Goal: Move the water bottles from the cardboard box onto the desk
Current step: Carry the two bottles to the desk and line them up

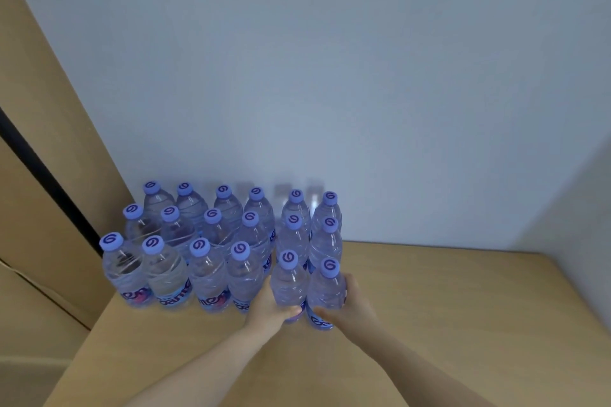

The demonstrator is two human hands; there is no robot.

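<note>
Several clear water bottles with purple caps (198, 241) stand upright in rows on the wooden desk (446, 307), against the wall. My left hand (269, 307) grips the front bottle of the second column from the right (288, 281) around its lower body. My right hand (352, 304) grips the front bottle of the rightmost column (327, 287), right beside it. Both bottles stand upright with their bases at the desk surface. The cardboard box is not in sight.
A white wall (330, 76) rises directly behind the bottles and another closes the desk's right side (568, 208). A tan wooden panel with a black strip (49, 158) stands to the left of the desk. Bare desk surface lies to the right of the bottles.
</note>
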